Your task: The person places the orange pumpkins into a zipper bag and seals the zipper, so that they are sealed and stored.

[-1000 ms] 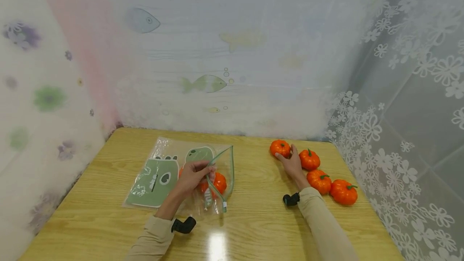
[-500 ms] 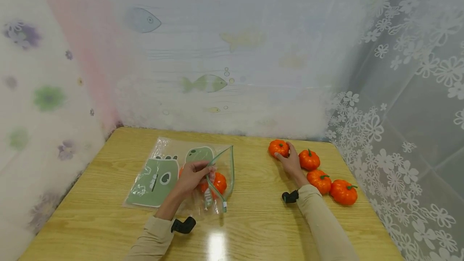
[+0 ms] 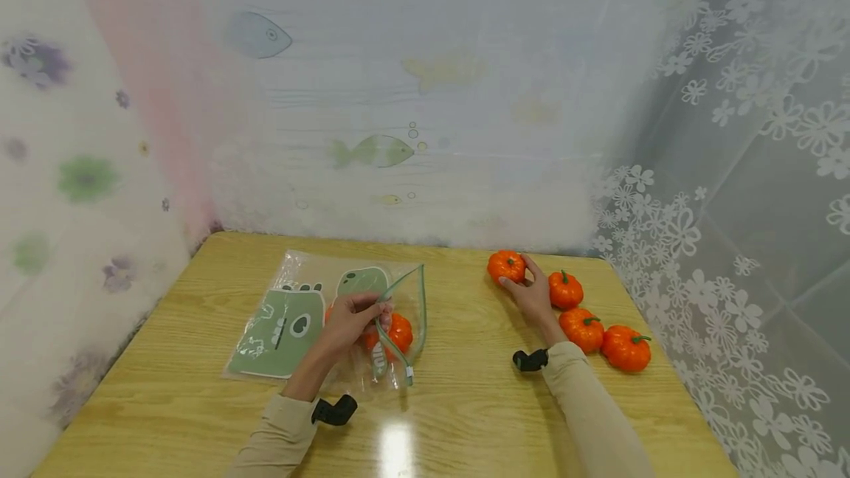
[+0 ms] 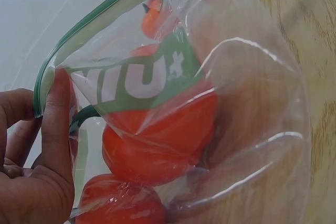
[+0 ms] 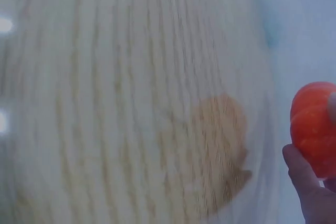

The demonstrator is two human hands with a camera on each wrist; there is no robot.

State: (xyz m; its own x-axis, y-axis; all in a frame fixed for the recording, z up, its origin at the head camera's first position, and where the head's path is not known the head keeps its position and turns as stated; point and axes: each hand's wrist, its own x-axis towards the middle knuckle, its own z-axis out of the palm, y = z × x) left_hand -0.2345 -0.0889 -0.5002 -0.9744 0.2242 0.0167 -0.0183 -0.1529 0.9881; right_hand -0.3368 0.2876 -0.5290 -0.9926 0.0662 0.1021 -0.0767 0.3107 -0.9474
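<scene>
My left hand [image 3: 353,321] pinches the green-edged opening of a clear zip bag [image 3: 415,290] printed with green cartoon shapes. Inside the bag lie small orange pumpkins; one pumpkin [image 4: 163,140] with a dark green stem shows through the plastic in the left wrist view, and a second pumpkin [image 4: 118,200] sits below it. Toward the back right, my right hand [image 3: 533,299] grips another pumpkin [image 3: 506,267] between thumb and fingers. That same pumpkin appears at the right edge of the right wrist view, partly cut off, with its shadow on the wood below.
Three more pumpkins lie in a slanting row beside my right forearm: a far one [image 3: 566,290], a middle one [image 3: 581,330] and a near one [image 3: 626,348]. The wooden table [image 3: 458,404] meets a fish-patterned curtain [image 3: 451,190] at its back edge.
My right hand has shifted slightly left and back with the pumpkin, away from the row. The left hand stays at the bag's opening.
</scene>
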